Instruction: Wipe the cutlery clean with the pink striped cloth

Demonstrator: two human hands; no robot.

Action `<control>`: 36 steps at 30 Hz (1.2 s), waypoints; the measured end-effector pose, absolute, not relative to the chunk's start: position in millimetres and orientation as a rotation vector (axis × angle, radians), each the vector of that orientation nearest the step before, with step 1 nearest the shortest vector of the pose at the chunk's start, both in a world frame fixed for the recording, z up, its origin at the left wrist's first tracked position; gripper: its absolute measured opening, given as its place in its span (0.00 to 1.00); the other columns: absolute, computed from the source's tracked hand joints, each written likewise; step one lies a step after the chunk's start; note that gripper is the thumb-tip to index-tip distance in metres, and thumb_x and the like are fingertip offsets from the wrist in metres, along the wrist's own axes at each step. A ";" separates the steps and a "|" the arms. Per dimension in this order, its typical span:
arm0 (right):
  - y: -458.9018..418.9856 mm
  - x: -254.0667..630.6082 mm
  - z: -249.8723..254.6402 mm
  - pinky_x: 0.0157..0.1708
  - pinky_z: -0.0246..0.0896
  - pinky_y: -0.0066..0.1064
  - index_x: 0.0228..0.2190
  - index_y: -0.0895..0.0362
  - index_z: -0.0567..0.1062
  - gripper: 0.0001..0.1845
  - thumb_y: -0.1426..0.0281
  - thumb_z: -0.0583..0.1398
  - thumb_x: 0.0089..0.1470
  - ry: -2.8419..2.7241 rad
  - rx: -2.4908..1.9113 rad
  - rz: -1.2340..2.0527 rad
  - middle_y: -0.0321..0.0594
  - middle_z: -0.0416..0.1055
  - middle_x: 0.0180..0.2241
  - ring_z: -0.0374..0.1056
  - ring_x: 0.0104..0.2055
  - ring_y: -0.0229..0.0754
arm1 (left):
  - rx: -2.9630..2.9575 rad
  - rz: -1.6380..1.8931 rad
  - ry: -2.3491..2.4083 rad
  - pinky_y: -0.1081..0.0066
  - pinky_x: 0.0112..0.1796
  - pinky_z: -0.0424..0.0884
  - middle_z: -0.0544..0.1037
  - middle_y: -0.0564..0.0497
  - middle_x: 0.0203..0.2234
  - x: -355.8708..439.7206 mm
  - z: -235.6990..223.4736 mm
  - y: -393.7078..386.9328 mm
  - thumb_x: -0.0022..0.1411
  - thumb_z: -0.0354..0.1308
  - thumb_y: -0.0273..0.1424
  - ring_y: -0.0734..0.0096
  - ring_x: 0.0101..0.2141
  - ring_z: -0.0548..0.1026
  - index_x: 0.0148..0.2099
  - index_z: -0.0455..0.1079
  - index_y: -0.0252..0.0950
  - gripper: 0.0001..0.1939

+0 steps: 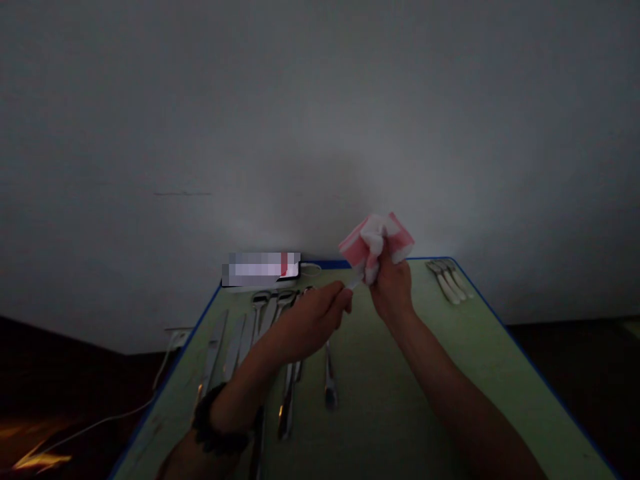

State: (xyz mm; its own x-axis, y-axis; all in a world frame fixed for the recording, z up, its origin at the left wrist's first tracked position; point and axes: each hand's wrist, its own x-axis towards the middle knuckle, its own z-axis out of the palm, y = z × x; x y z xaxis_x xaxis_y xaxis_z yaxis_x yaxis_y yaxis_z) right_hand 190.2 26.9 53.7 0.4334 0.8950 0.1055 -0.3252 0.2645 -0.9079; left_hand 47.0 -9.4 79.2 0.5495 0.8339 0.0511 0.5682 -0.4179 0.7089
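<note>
My left hand (pixel 320 310) is closed around a piece of cutlery (pixel 354 283), of which only a short pale stretch shows; its kind is hidden. My right hand (pixel 393 283) grips a pink and white cloth (pixel 374 235), bunched around the far end of that cutlery. Both hands are above the table's far half. Below and left of my left hand lie several spoons (pixel 259 301) and table knives (pixel 215 343), partly covered by my forearm. A handle (pixel 330 387) sticks out below my left hand. Several forks (pixel 445 280) lie together at the far right.
The green table (pixel 380 413) has a blue edge and stands against a grey wall (pixel 320 120). A phone-like device (pixel 260 270) with a lit, blurred screen sits at the far left corner. A white cable (pixel 120 417) hangs from a wall socket (pixel 179 339) beyond the left edge.
</note>
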 end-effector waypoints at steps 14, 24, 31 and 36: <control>34.6 190.9 47.9 0.25 0.57 0.26 0.30 0.57 0.72 0.15 0.58 0.60 0.44 -0.750 -0.894 1.080 0.33 0.70 0.24 0.63 0.24 0.33 | 2.260 0.522 1.238 0.72 0.27 0.58 0.70 0.53 0.24 44.7 77.1 -4.5 0.65 0.37 0.38 0.73 0.24 0.67 0.32 0.61 0.36 0.17; 23.6 241.2 81.7 0.34 0.60 0.30 0.32 0.57 0.77 0.12 0.65 0.61 0.45 -1.460 -0.983 0.900 0.37 0.75 0.30 0.68 0.32 0.40 | 2.291 0.454 1.225 0.74 0.24 0.54 0.64 0.56 0.18 17.6 107.4 -9.6 0.64 0.41 0.39 0.76 0.21 0.62 0.25 0.59 0.36 0.18; 19.4 202.4 68.8 0.21 0.55 0.25 0.27 0.59 0.73 0.18 0.56 0.57 0.48 -0.961 -1.039 0.849 0.34 0.68 0.19 0.60 0.21 0.33 | 2.258 0.632 1.240 0.74 0.24 0.53 0.63 0.58 0.17 38.5 101.4 -16.5 0.65 0.40 0.38 0.77 0.20 0.61 0.25 0.58 0.35 0.18; 13.0 179.0 60.9 0.16 0.49 0.24 0.22 0.57 0.69 0.20 0.53 0.55 0.48 -0.721 -0.979 1.015 0.30 0.59 0.14 0.53 0.16 0.31 | 2.266 0.691 1.200 0.74 0.24 0.53 0.62 0.58 0.17 52.4 86.8 -16.1 0.65 0.40 0.37 0.78 0.20 0.61 0.26 0.59 0.35 0.18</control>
State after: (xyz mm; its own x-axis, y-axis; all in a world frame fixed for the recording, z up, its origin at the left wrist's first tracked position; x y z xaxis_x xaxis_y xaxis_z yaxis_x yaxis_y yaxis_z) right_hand 179.0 13.0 60.9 0.3737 0.9260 0.0538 -0.3558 0.1967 -0.9136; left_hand 52.4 -16.1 86.8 0.4877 0.8481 0.2069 0.6052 -0.4993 0.6201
